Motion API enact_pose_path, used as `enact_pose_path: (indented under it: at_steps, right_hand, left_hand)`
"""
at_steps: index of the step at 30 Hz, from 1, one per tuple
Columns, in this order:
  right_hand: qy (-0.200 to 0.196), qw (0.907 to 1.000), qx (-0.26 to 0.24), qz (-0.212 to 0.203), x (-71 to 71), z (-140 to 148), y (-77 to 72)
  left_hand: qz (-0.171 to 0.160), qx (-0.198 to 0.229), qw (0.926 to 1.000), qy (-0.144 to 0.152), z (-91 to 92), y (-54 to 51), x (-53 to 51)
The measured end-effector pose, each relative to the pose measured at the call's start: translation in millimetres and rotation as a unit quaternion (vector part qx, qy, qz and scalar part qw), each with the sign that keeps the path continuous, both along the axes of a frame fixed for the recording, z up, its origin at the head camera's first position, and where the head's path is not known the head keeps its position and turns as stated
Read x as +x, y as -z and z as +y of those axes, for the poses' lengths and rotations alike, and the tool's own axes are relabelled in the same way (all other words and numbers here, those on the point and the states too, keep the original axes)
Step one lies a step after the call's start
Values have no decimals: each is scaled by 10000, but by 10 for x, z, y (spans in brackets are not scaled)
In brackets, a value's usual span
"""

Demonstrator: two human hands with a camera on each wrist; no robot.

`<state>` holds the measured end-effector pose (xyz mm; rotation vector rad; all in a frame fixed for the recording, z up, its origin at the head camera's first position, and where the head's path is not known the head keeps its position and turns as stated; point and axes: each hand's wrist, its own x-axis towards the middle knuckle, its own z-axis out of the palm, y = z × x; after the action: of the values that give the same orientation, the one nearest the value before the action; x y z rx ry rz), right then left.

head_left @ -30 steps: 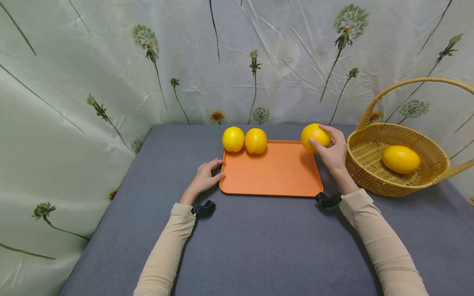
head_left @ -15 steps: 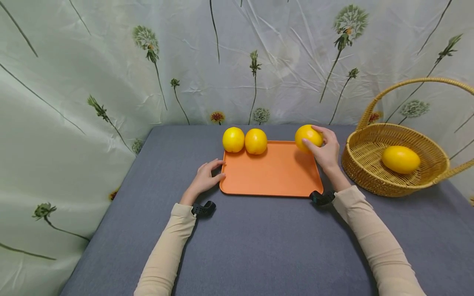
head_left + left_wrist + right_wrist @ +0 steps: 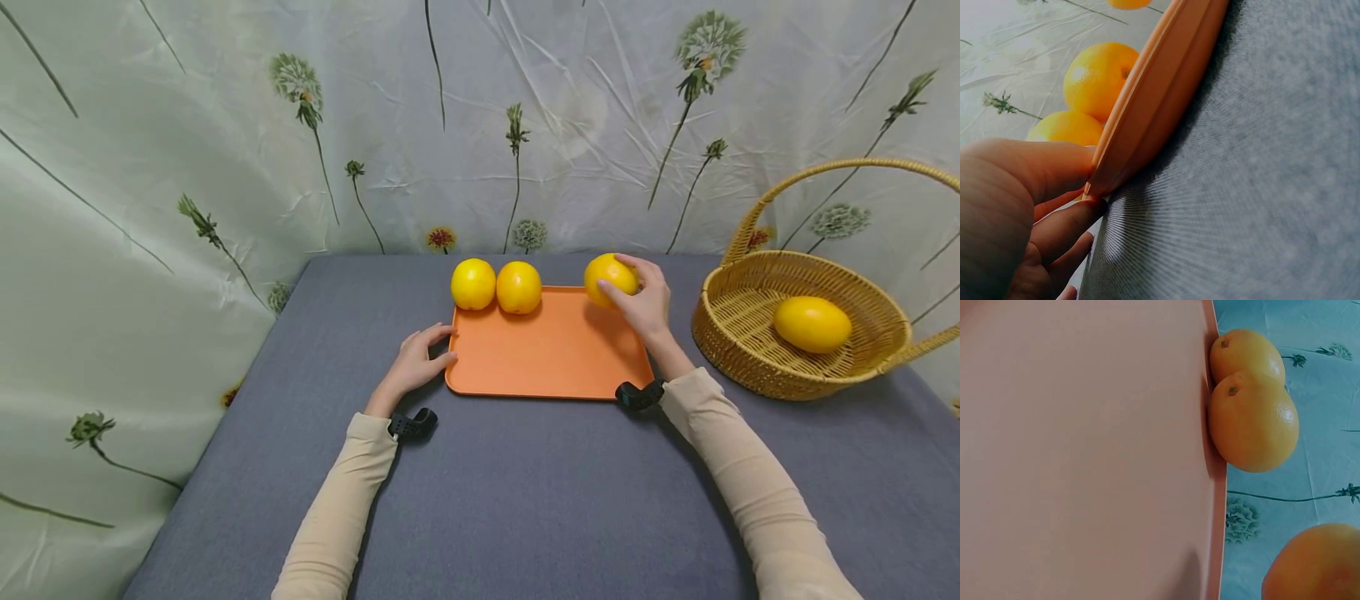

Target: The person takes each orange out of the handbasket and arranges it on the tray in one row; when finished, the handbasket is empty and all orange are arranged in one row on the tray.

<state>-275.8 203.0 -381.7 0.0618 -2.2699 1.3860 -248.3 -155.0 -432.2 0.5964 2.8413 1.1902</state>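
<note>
My left hand (image 3: pixel 414 360) is at the left edge of a shallow orange tray (image 3: pixel 551 358); in the left wrist view its thumb and index finger pinch the rim. My right hand (image 3: pixel 647 302) holds an orange (image 3: pixel 606 279) between thumb and fingers above the tray's back right part. In the right wrist view this held orange (image 3: pixel 1316 569) shows at the lower right, and the hand is out of sight. Two more oranges, the left one (image 3: pixel 472 284) and the right one (image 3: pixel 519 287), sit side by side in the tray's back left corner.
A wicker basket (image 3: pixel 720 354) with a tall arched handle stands right of the tray, with one yellow-orange fruit (image 3: pixel 812 324) inside. Grey-blue cloth (image 3: pixel 547 500) covers the table. A flower-printed curtain (image 3: pixel 585 125) hangs behind and at the left.
My right hand has moved left with the orange, from the tray's back right corner further over the tray. The left hand and the other oranges have stayed put.
</note>
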Motion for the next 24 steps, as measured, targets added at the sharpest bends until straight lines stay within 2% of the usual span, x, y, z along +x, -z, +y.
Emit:
enact_pose_path:
  at_steps: [24]
  right_hand:
    - [-176,9949,146,-980,-162,-158,119]
  left_hand:
    - [81,-17,10000,9,-8,-6,-4]
